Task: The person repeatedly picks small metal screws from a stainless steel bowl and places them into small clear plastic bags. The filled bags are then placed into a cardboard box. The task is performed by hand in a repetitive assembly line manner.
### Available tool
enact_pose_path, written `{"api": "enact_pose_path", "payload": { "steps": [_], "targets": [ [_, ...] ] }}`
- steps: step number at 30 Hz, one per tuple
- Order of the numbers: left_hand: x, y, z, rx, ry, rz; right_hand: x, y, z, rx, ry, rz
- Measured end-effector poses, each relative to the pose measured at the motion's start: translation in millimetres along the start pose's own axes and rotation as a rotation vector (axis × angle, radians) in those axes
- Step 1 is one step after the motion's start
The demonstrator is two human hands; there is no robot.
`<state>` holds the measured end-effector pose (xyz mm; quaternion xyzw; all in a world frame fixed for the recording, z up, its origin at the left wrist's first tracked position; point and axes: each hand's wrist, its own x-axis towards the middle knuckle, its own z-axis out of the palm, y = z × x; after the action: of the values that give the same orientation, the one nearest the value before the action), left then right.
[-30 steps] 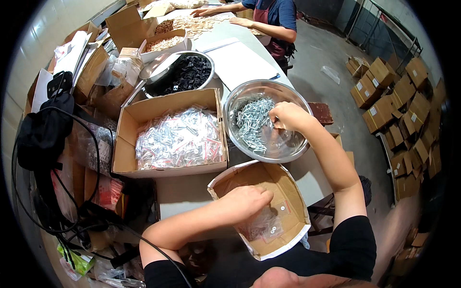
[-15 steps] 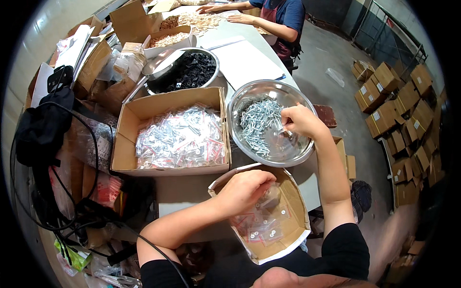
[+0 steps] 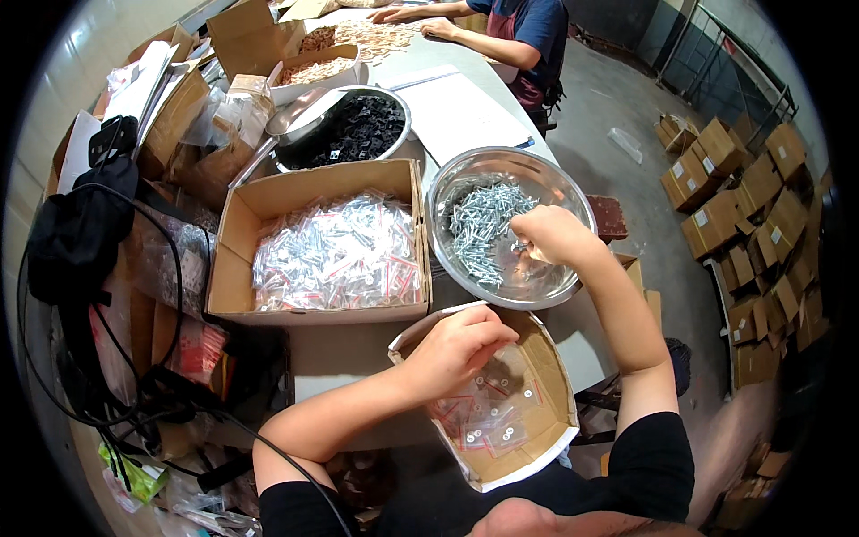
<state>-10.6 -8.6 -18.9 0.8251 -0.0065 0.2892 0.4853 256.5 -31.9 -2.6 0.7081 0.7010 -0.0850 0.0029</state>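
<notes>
A steel bowl (image 3: pixel 570 199) holds a heap of silvery screws (image 3: pixel 483 219). My right hand (image 3: pixel 555 234) reaches into it, fingers pinched around a few screws at the heap's right edge. Nearer to me, my left hand (image 3: pixel 458 347) hovers over a small open cardboard box (image 3: pixel 548 428). Its thumb and fingers are pinched on a small clear plastic bag, mostly hidden beneath the hand. Inside this box lie several clear bags (image 3: pixel 497 431) with red edges and small white round pieces in them.
Left of the bowl stands a larger cardboard box (image 3: pixel 234 234) full of filled clear bags (image 3: pixel 335 255). Behind it, another bowl (image 3: pixel 404 112) holds black parts. White paper (image 3: pixel 465 112) lies on the table. A co-worker (image 3: pixel 528 40) sits at the far end. Cartons (image 3: pixel 716 148) stand at right.
My right hand has moved slightly left and down within the bowl, closer to the screws. My left hand has barely shifted. The co-worker's nearer hand has drawn closer to the body.
</notes>
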Motion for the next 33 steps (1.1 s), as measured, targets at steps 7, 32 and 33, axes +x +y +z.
{"api": "enact_pose_path", "payload": {
  "steps": [7,32,33],
  "targets": [
    [-2,6,-5,0.057,-0.043,-0.074,1,0,5,-0.134,-0.017,-0.07],
    [0,0,0,-0.263,0.093,-0.22,-46,-46,-34,0.981,0.219,-0.077],
    [-2,-3,0,-0.257,0.079,-0.212,-52,-54,-34,1.083,0.202,-0.122]
  ]
}}
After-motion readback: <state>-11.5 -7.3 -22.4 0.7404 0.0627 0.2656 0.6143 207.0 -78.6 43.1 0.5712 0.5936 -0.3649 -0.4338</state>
